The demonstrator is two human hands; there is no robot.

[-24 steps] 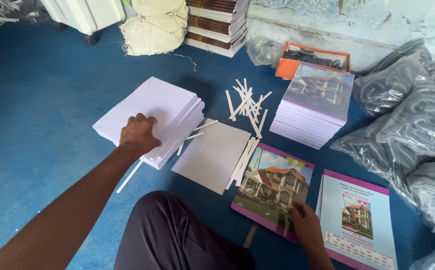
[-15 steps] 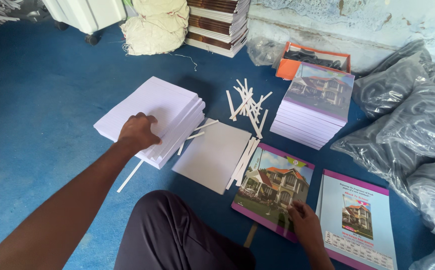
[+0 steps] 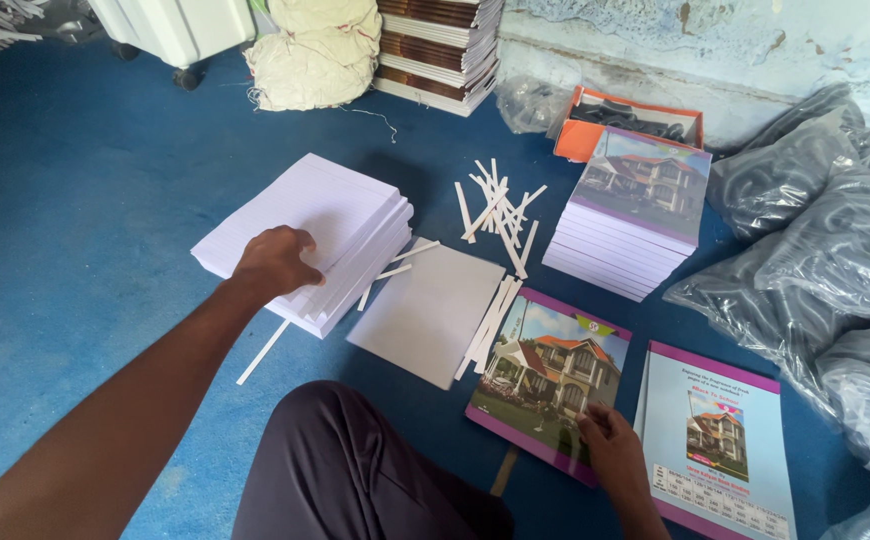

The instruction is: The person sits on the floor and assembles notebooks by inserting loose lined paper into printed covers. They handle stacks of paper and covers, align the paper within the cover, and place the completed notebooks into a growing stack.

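Little has moved since the earlier frames: both hands sit where they sat, and the left fingers have only crept slightly along the paper edge. Largest in view is the blue floor [image 3: 75, 250], which carries everything, with grey plastic bags [image 3: 815, 230] heaped along its right edge and a pile of bound books [image 3: 440, 45] against the far wall. Left of centre lies the stack of ruled white sheets [image 3: 330, 225]; the left hand [image 3: 273, 262] rests on its near edge, fingers curled down over the side, gripping or thumbing the top leaves, though how many it has cannot be told. Toward the far right stands a stack of finished notebooks [image 3: 635, 215] with house-picture covers. Between the two stacks a single white pad [image 3: 430, 312] lies flat, with loose white paper strips [image 3: 500, 210] scattered just beyond it. At the near edge an opened printed cover [image 3: 545, 385] lies face up; the right hand [image 3: 610, 450] presses flat on its near corner, pinning rather than clasping it. Judged step: a bundle of sheets is being separated from the stack. The next move appears to call for lifting a clean, even bundle without fanning the leaves below.
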